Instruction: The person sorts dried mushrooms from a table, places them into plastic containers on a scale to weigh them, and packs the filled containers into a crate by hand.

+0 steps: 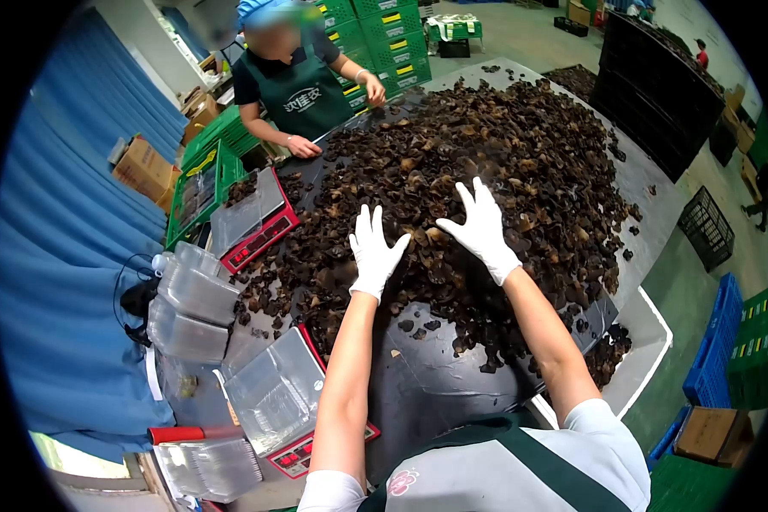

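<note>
Holding left grip (375,252) and right grip (483,229) wide, both white-gloved, over the near part of a broad heap of dark pieces (478,145), curled and fungus-like, piled across the grey worktop (653,218). Pointing left fingers toward the far side, with thumb out to the right; slanting right fingers up and leftward, with thumb out to the left. Cannot tell of any contact between palms and pieces.

Flanked on the left by a far red scale (263,241) with clear plastic on top, and by a near red scale (297,459) under a clear tray (273,392). Close to stacked clear containers (192,299) as well, with a blue curtain (68,282) beyond.

Faced across the worktop by a co-worker (307,98) in blue cap and green apron, with both hands low by the heap. Backed there by stacked green crates (392,43). Bordered on the right by a white box (644,328) with more dark pieces inside, and farther off by a black crate (706,226) on the floor (657,282).
</note>
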Motion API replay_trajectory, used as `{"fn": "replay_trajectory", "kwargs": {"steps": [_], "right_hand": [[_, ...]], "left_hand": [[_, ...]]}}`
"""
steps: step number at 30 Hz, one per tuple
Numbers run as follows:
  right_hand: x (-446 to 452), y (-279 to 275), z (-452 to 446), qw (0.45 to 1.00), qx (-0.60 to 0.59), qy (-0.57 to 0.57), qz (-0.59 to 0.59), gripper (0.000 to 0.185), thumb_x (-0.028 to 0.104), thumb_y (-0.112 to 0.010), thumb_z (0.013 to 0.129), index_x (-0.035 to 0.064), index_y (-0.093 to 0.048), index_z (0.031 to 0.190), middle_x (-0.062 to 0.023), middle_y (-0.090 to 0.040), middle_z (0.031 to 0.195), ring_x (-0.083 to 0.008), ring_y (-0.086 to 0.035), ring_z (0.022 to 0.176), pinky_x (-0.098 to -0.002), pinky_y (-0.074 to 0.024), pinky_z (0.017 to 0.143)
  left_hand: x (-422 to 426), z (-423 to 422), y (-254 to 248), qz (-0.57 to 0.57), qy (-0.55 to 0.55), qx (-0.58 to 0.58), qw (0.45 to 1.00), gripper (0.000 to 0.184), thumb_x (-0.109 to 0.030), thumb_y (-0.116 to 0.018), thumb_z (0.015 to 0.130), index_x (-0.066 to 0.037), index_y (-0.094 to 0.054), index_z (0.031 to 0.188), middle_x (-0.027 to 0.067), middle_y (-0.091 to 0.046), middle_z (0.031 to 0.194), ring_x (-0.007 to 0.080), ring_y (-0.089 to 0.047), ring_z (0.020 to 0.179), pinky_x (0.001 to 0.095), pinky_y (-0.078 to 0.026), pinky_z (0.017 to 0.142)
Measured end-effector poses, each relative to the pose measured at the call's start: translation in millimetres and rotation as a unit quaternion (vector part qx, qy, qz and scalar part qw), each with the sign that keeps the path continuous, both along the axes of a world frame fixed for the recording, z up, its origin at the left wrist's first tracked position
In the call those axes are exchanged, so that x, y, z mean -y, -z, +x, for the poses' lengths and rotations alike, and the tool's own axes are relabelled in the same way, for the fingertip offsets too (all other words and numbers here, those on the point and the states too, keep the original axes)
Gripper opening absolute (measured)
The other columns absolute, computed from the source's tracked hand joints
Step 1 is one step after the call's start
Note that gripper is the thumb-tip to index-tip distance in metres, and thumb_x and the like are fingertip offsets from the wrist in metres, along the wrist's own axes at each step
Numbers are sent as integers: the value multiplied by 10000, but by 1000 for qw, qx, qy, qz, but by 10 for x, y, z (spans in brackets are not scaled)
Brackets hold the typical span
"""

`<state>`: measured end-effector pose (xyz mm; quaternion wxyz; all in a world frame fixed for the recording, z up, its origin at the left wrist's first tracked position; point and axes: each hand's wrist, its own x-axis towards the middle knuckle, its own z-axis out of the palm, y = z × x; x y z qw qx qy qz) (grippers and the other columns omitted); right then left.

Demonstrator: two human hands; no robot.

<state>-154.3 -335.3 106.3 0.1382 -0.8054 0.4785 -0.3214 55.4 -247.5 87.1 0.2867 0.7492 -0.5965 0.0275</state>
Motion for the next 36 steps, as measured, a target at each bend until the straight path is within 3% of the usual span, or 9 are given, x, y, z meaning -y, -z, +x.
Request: {"fn": "replay_trajectory", "kwargs": {"steps": [2,5,13,17,21,26,30,33,36], "right_hand": [[-10,94,207,993,-24,-28,111,895,575,-675,743,142,-332,1447,-242,-150,1531,-414,-142,1412,-621,-187,1083],[-308,280,375,991,-115,-45,40,811,562,-674,738,149,-434,1394,-239,-180,1521,-436,-132,1405,-649,-185,1069],[-945,621,266,985,-101,-128,-51,675,458,-720,729,140,-524,1291,-165,-334,1461,-363,-241,1382,-610,-236,1062],[-1197,631,131,979,-70,-190,-15,662,418,-729,721,146,-522,1287,-171,-357,1439,-368,-264,1366,-599,-261,1053],[-1581,834,8,962,-38,-269,4,679,408,-746,704,164,-519,1295,-174,-399,1410,-376,-322,1338,-556,-312,1042],[-2120,962,-218,927,-114,-357,15,673,379,-706,753,114,-482,1330,-219,-345,1441,-381,-330,1331,-541,-294,1063],[-2440,951,-512,884,-152,-438,56,598,308,-699,776,97,-507,1302,-198,-372,1433,-369,-389,1279,-503,-324,1045],[-2505,893,-811,869,-160,-468,27,546,281,-702,771,130,-541,1271,-116,-445,1392,-326,-398,1286,-478,-326,1054],[-2392,824,-972,882,-143,-446,42,559,242,-715,752,139,-537,1272,-104,-465,1373,-316,-411,1281,-469,-339,1048]], "left_hand": [[77,44,41,130,-31,-50,990,889,-617,-585,813,-166,-230,1492,150,-179,1552,362,-203,1412,588,-144,1109],[9,93,114,182,-39,-89,979,904,-635,-572,812,-162,-217,1496,147,-226,1539,345,-241,1402,584,-176,1102],[-874,29,549,111,7,-8,994,793,-516,-654,786,-124,-382,1419,140,-310,1493,344,-291,1363,571,-240,1074],[-1333,-224,716,114,-36,2,993,775,-465,-683,770,-102,-407,1397,126,-268,1518,332,-271,1377,563,-229,1082],[-1805,-486,766,89,-33,-23,995,774,-304,-740,713,-87,-418,1382,158,-252,1523,369,-277,1369,561,-229,1088],[-2392,-855,888,94,-39,-55,993,759,-292,-717,719,-104,-411,1388,167,-255,1516,347,-277,1373,518,-238,1088],[-2818,-1114,929,140,-61,-16,988,635,-294,-698,755,-105,-481,1321,172,-338,1472,341,-314,1354,539,-236,1084],[-3139,-1252,970,146,-66,-59,985,633,-288,-717,762,-86,-481,1314,185,-344,1461,357,-328,1341,531,-244,1082],[-3177,-1222,866,97,-81,-94,988,611,-251,-728,765,-56,-486,1292,200,-360,1447,389,-366,1307,513,-286,1063]]}}
